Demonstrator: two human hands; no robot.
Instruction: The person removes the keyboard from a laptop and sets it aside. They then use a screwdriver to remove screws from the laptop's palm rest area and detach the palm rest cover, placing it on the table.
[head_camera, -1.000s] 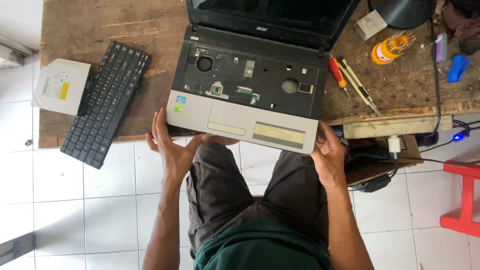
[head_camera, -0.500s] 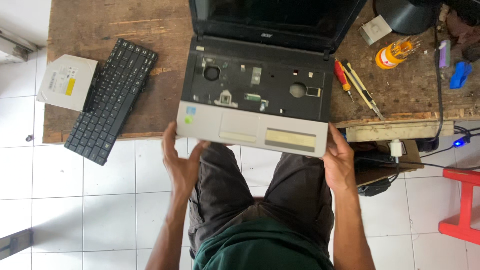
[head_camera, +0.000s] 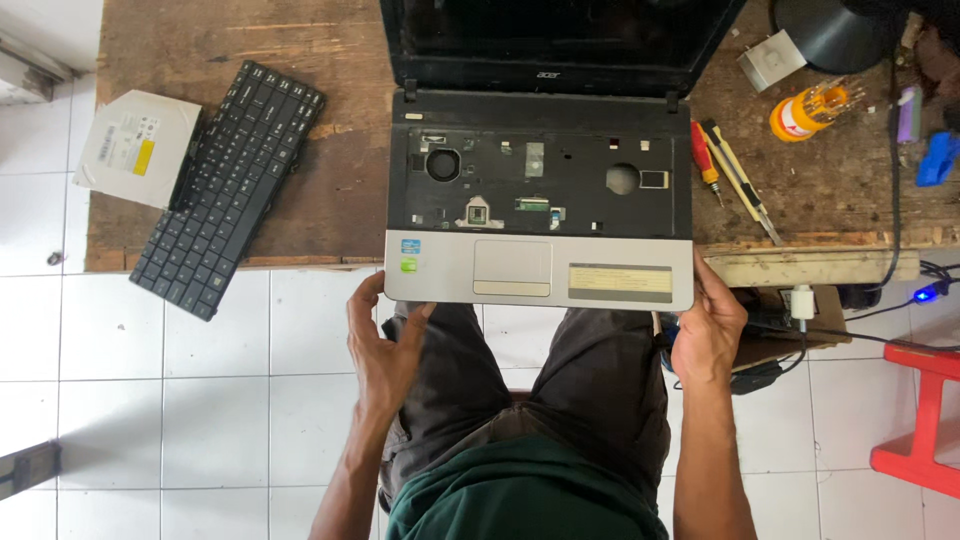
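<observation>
An opened laptop (head_camera: 540, 200) with its keyboard taken out lies on a worn wooden table (head_camera: 330, 150), its silver palm rest overhanging the front edge. My left hand (head_camera: 382, 345) cups the laptop's front left corner from below. On the front right corner, my right hand (head_camera: 708, 330) grips the edge. The removed black keyboard (head_camera: 228, 188) lies slanted at the table's left, half over the edge, beside a grey optical drive (head_camera: 130, 148).
Right of the laptop lie a red screwdriver (head_camera: 705, 160), a yellow-black tool (head_camera: 740, 180) and an orange bit holder (head_camera: 810, 108). A wooden strip (head_camera: 810, 268), cables and a white plug (head_camera: 800, 300) hang at the right. A red stool (head_camera: 925, 410) stands on the white tiled floor.
The laptop has turned from a slant to square with the table edge and shifted right. Both hands stayed at its front corners.
</observation>
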